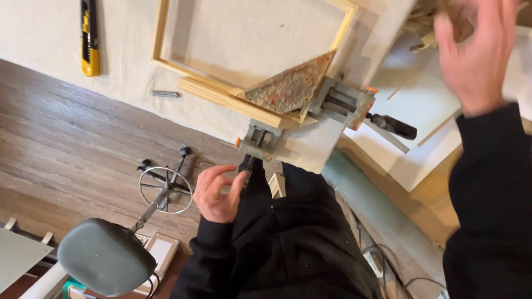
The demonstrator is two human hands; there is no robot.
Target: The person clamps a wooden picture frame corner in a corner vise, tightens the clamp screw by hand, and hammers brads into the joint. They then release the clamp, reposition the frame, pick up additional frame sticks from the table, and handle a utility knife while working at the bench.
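Note:
A wooden frame (pixel 162 39) lies on a pale tabletop (pixel 44 33), one corner held in a grey metal corner clamp (pixel 338 105). A rusty triangular plate (pixel 291 86) covers that corner. My left hand (pixel 218 195) is curled at the table's near edge, thumb and fingers pinched on the black handle (pixel 247 164) of the clamp's near screw. My right hand (pixel 477 52) is raised at the upper right, blurred, with fingers spread and nothing in it. The clamp's second black handle (pixel 394 125) points to the right.
A yellow utility knife (pixel 89 39) and a small metal pin (pixel 165 94) lie on the tabletop. White boards (pixel 421 105) are stacked at the right, above a grey tube (pixel 377 205). A stool with a grey seat (pixel 105 256) stands on the wooden floor (pixel 61 144).

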